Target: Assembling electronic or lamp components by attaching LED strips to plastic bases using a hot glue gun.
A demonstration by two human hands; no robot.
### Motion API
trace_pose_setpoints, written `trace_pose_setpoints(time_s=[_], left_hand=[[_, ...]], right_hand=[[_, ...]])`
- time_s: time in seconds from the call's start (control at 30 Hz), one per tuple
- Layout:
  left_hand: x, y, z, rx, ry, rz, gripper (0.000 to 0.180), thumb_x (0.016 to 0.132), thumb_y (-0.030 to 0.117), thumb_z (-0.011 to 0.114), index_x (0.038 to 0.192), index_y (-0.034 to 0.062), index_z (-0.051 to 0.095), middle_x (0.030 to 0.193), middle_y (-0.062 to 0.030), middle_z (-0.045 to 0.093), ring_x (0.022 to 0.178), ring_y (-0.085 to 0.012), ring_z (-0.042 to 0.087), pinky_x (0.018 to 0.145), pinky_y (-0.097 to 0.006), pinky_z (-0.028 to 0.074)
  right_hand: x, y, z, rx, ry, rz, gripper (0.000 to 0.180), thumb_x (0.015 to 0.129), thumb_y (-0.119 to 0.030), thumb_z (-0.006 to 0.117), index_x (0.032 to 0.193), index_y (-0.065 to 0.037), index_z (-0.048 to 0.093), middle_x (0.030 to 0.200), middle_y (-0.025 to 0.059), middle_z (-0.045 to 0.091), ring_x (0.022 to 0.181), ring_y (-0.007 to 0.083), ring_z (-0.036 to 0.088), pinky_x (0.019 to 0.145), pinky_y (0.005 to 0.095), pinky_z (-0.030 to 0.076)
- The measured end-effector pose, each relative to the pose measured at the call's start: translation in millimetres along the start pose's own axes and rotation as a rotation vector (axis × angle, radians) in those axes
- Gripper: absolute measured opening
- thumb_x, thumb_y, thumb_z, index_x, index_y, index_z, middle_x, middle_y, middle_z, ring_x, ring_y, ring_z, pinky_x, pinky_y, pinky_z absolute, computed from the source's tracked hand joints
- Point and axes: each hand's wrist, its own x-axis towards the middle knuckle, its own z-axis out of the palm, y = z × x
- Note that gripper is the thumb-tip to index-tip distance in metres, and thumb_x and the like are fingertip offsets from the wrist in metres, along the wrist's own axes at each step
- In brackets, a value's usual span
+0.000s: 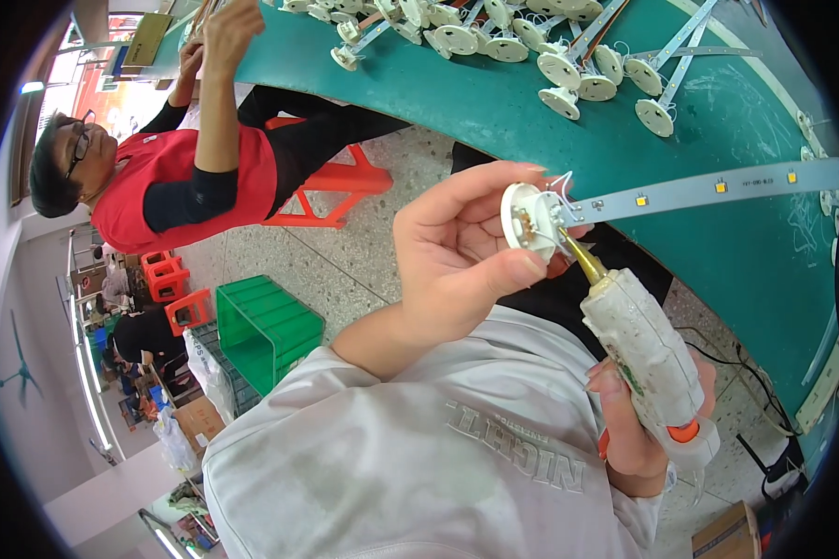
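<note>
My left hand [461, 247] grips a round white plastic lamp base [529, 222] by its rim, between thumb and fingers. From the base a flat LED strip [708, 192] with small yellow chips runs off to the right, and thin white wires [563, 186] loop at the joint. In my right hand [632, 419] is a hot glue gun [645, 345], its white body worn and stained. Its brass-coloured nozzle [584, 258] points up at the spot where strip and base meet, touching or very close to it. My right fingers are wrapped round the handle and partly hidden.
Several similar lamp bases with strips [559, 70] lie along the far side of the green table [419, 102]. A co-worker in a red vest [214, 186] sits at left on a red stool [340, 182]. Behind stands a green crate [266, 326]. A black cable [746, 373] hangs at right.
</note>
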Motion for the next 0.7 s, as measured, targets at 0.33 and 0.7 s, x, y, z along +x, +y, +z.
trace_pose_setpoints(time_s=[0.33, 0.7], left_hand=[[-0.6, 10.5, 7.3, 0.111, 0.021, -0.281, 0.068, 0.093, 0.044, 0.051, 0.13, -0.0113, 0.038, 0.113, -0.0305, 0.058, 0.094, -0.0362, 0.066, 0.082, -0.041, 0.056], [-8.5, 6.8, 5.5, -0.174, 0.032, -0.377, 0.075, 0.098, 0.052, 0.027, 0.13, -0.0152, 0.035, 0.107, -0.0326, 0.059, 0.085, -0.0287, 0.068, 0.077, -0.034, 0.057]], right_hand=[[-3.0, 0.2, -2.0, -0.018, -0.006, -0.009, 0.036, 0.075, 0.005, 0.058, 0.107, 0.008, 0.04, 0.077, 0.0196, 0.061, 0.059, 0.0208, 0.062, 0.059, 0.0319, 0.053], [2.1, 0.3, -6.1, -0.005, -0.007, -0.119, 0.036, 0.076, 0.002, 0.059, 0.108, 0.009, 0.044, 0.075, 0.0155, 0.062, 0.059, 0.0182, 0.062, 0.059, 0.0283, 0.049]])
